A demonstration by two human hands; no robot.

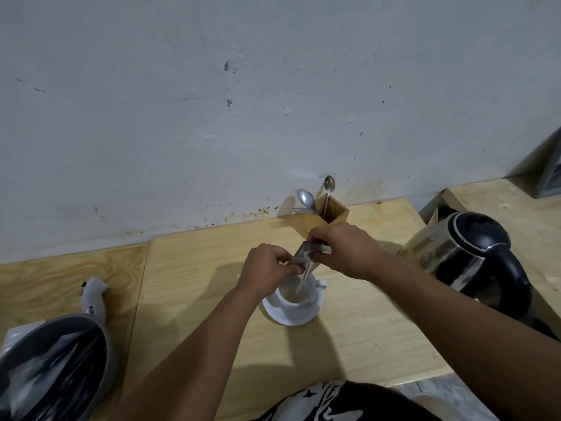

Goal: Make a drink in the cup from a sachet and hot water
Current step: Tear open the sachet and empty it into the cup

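Note:
A white cup (299, 294) stands on a white saucer (290, 316) in the middle of the wooden table. Just above it I hold a small grey sachet (305, 253) tilted downward, and a thin stream of pale powder falls from it into the cup. My left hand (268, 267) pinches the sachet's lower left end. My right hand (343, 249) grips its upper right end. A steel electric kettle (464, 256) with a black lid and handle stands on the table to the right, apart from the cup.
A wooden holder (331, 215) with spoons stands at the wall behind my hands. A grey bowl (53, 369) of plastic packets sits at the near left. The wooden table (188, 275) ends at its front edge close to my body.

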